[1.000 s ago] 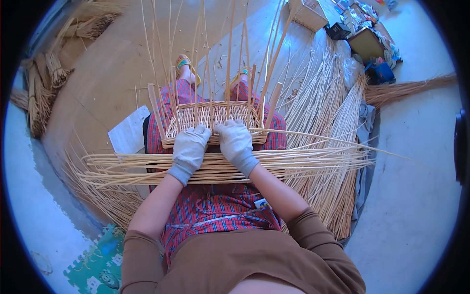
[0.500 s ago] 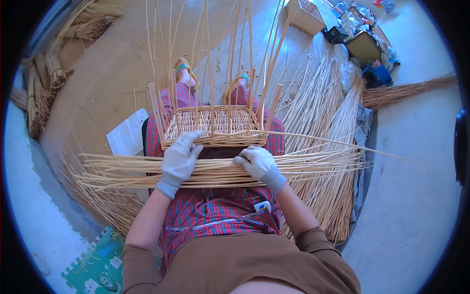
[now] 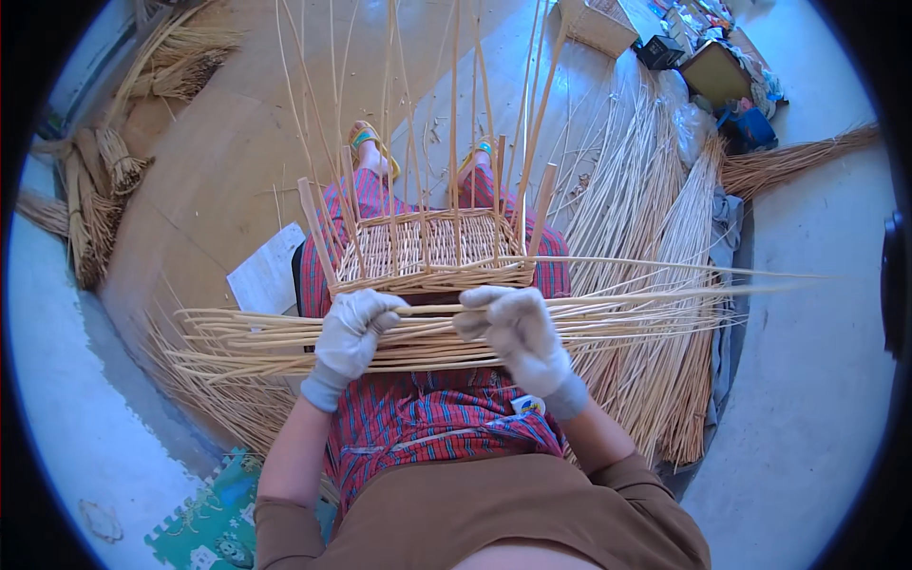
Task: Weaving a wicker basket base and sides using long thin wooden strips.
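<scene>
A half-woven wicker basket (image 3: 432,249) with tall upright stakes rests across my knees. In front of it, a bundle of pale wicker rods (image 3: 427,353) lies across my lap. My left hand (image 3: 350,334), in a white glove, is closed with thumb and fingers pinched on one wicker rod (image 3: 429,309) at the top of the bundle. Also gloved, my right hand (image 3: 532,342) curls loosely about the same rod, farther right. That rod runs out past my right hand, its far end blurred.
More long rods (image 3: 655,313) are spread on the floor at the right, beside a brown bundle (image 3: 798,161). Tied bundles (image 3: 95,190) lie at the left. A white sheet (image 3: 269,271) is by my left knee. A finished-looking basket (image 3: 598,26) stands at the back.
My left hand has shifted slightly down and now pinches a single rod. My right hand has turned and lifted, and the rod's right end has moved. The whole view has shifted a little.
</scene>
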The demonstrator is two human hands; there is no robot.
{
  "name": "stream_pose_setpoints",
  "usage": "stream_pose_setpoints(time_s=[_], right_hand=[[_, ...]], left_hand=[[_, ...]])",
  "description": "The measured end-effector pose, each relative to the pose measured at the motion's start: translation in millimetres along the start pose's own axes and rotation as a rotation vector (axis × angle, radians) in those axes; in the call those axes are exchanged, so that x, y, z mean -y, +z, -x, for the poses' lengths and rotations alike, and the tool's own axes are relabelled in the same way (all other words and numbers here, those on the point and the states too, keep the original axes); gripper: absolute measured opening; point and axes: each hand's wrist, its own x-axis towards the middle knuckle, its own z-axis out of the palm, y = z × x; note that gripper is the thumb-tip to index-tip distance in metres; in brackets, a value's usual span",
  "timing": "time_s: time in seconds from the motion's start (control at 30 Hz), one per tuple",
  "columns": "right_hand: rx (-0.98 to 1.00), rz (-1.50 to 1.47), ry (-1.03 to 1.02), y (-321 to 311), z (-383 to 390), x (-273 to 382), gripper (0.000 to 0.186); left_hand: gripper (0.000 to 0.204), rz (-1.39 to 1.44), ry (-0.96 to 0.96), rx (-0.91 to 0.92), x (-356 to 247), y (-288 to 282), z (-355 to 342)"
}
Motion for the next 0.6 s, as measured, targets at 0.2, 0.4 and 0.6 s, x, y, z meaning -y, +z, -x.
stream_pose_setpoints(time_s=[0.2,0.4,0.6], right_hand=[[0.014,0.163,0.431,-26.8,-5.8,12.6,0.027],[-0.455,0.073,-0.051,-40.6,3.4,9.3,0.01],[-0.713,0.063,-0.071,-74.4,12.4,-21.5,0.014]], left_hand=[[0.018,0.512,-0.296,0.132,13.6,9.8,-10.1],[0.041,-0.106,-0.014,0.172,6.6,0.4,-35.9],[0.063,-0.511,-0.246,0.178,49.2,5.2,-40.9]])
